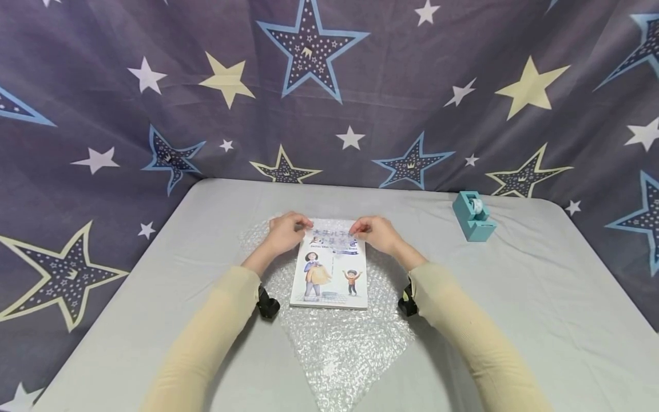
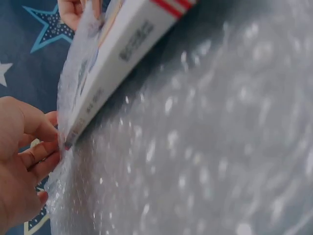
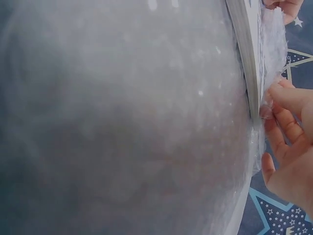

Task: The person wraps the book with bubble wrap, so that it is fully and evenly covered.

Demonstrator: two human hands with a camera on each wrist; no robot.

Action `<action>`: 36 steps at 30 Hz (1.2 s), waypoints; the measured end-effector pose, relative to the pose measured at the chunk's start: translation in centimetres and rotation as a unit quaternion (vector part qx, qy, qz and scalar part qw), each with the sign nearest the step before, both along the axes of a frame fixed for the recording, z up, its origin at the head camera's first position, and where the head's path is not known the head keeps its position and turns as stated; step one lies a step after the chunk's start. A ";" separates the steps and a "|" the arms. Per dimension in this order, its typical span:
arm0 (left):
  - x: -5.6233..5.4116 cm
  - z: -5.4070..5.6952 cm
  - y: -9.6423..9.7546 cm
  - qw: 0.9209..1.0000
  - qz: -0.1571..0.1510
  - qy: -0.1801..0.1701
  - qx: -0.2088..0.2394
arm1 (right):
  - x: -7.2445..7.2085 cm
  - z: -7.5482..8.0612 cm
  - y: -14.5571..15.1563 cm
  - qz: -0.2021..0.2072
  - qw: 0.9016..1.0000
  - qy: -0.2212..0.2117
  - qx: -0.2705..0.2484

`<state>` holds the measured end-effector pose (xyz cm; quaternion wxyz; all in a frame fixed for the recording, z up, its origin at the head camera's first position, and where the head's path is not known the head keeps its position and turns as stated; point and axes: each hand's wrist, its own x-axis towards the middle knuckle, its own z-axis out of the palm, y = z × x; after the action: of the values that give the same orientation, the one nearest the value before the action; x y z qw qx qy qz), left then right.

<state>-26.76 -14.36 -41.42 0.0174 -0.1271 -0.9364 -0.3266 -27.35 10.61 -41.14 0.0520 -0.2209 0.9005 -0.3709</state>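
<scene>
A white picture book (image 1: pixel 329 280), its cover showing a woman and a child, lies on a sheet of bubble wrap (image 1: pixel 345 343). The far end of the wrap is folded over the book's top, blurring the title beneath it. At the book's far left corner my left hand (image 1: pixel 287 232) pinches the folded wrap between thumb and fingers. My right hand (image 1: pixel 378 233) pinches it at the far right corner. In the left wrist view the book's spine (image 2: pixel 122 54) faces me, with the left fingers (image 2: pixel 41 147) at its end. The page edges (image 3: pixel 247 58) show in the right wrist view.
A teal tape dispenser (image 1: pixel 475 217) with a roll of tape stands at the back right of the grey-white covered table (image 1: pixel 515 297). Behind the table hangs a dark curtain (image 1: pixel 370 68) with stars. More bubble wrap spreads out left of the book and toward the front.
</scene>
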 end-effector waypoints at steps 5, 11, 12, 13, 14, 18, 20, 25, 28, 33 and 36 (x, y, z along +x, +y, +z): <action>0.6 0.2 0.9 1.000 -0.014 0.010 0.020 | 0.1 -0.2 -0.2 0.000 1.000 -0.002 -0.002; 0.9 -0.1 2.2 0.998 -0.041 -0.024 0.036 | 0.1 -0.3 -0.4 -0.013 1.000 -0.006 0.003; 0.9 -0.2 2.4 0.998 -0.042 -0.028 0.032 | 0.2 -0.3 -0.5 -0.015 1.000 -0.008 0.006; 0.9 -0.3 2.5 0.998 -0.044 -0.029 0.027 | 0.2 -0.3 -0.5 -0.017 1.000 -0.011 0.009; 0.9 -0.5 2.6 0.998 -0.045 -0.028 0.019 | 0.2 -0.4 -0.6 -0.018 1.000 -0.012 0.012; 1.0 -0.7 2.9 0.998 -0.040 -0.040 0.019 | 0.2 -0.5 -0.7 -0.023 0.999 -0.010 0.021; 1.0 -0.7 2.9 0.998 -0.039 -0.044 0.024 | 0.2 -0.5 -0.7 -0.025 0.999 -0.005 0.024; 1.0 -0.9 3.0 0.997 -0.045 -0.055 0.016 | 0.1 -0.5 -0.9 -0.035 0.999 -0.005 0.025; 1.0 -1.0 3.0 0.997 -0.048 -0.066 0.003 | 0.2 -0.5 -0.9 -0.036 0.999 -0.008 0.025; 1.1 -1.2 3.0 0.995 -0.056 -0.077 -0.010 | 0.5 -0.4 -0.8 -0.023 1.000 -0.010 0.012; 1.1 -1.1 3.0 0.995 -0.058 -0.083 -0.011 | 0.8 -0.4 -0.7 -0.013 1.000 -0.011 -0.008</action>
<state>-25.65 -11.37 -42.56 -0.0811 -0.1534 -0.9294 -0.3258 -26.60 9.91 -41.51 0.0552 -0.2056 0.8998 -0.3807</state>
